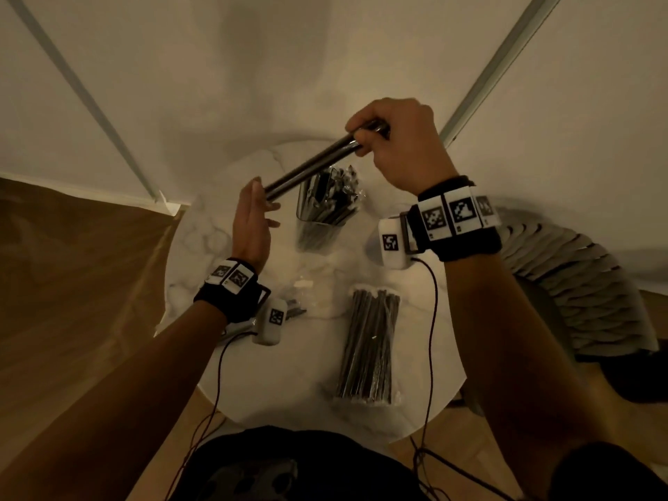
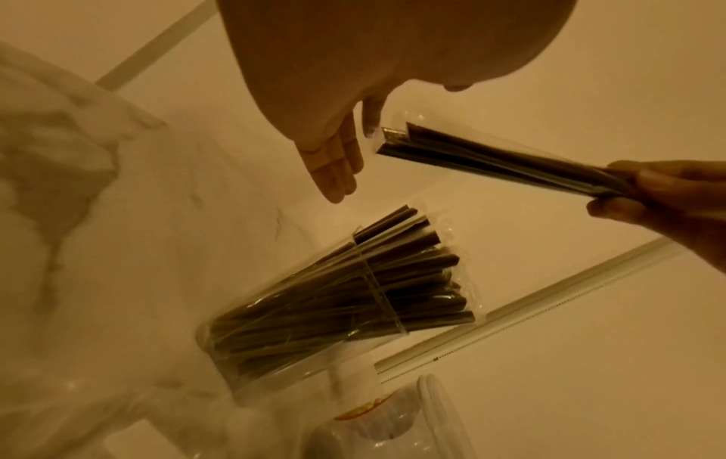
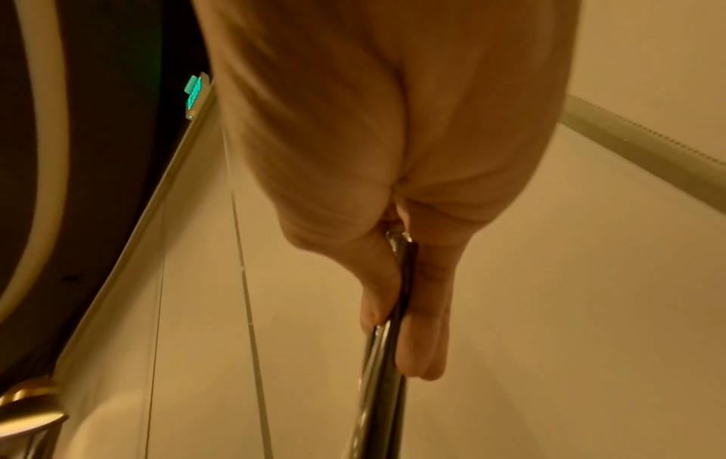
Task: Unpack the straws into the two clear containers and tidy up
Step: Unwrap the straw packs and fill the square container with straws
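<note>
My right hand (image 1: pixel 365 137) grips one end of a small bundle of dark straws (image 1: pixel 318 162) in a clear sleeve and holds it slanted above the table. The same grip shows in the right wrist view, thumb and fingers (image 3: pixel 420 341) pinching the bundle (image 3: pixel 385 372). My left hand (image 1: pixel 265 207) is open with straight fingers (image 2: pixel 334 164) at the bundle's (image 2: pixel 491 161) lower end; whether it touches there I cannot tell. Below stands a clear container (image 1: pixel 307 211) filled with wrapped dark straws (image 2: pixel 334 304). A sealed pack of straws (image 1: pixel 368 345) lies on the table nearer me.
The round white marble table (image 1: pixel 253 392) stands against a pale wall. Loose clear wrapping (image 1: pixel 302 287) lies beside my left wrist. A grey ribbed chair back (image 1: pixel 578 291) is at the right. Cables hang from both wrist cameras over the near table edge.
</note>
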